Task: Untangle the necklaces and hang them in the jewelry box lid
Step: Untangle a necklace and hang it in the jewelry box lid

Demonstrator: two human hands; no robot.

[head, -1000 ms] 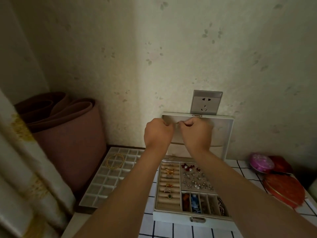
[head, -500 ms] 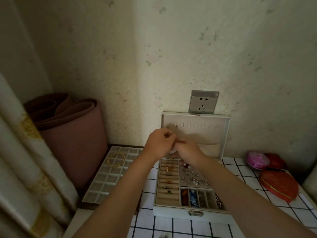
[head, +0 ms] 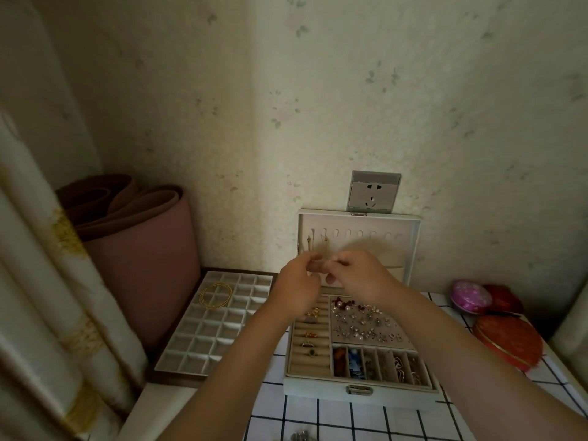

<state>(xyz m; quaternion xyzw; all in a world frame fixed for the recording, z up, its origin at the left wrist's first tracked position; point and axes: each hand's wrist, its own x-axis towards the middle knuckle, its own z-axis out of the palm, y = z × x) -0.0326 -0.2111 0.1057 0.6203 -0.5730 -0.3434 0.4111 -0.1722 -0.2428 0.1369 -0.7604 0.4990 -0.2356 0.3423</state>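
The left hand (head: 297, 289) and right hand (head: 361, 278) are held close together in front of the open box (head: 359, 393), just below the row of hooks in the upright lid (head: 410, 246). The fingertips of both hands are pinched toward each other, and something fine is gripped between them; a necklace (head: 310, 249) is seen as a thin line running up from the hands to the leftmost hooks, though motion blur hides the detail. Rings, earrings and small compartments are shown in the box below. A tray (head: 203, 351) with gold bangles (head: 216, 296) is set to the left, and tins (head: 509, 342) to the right.
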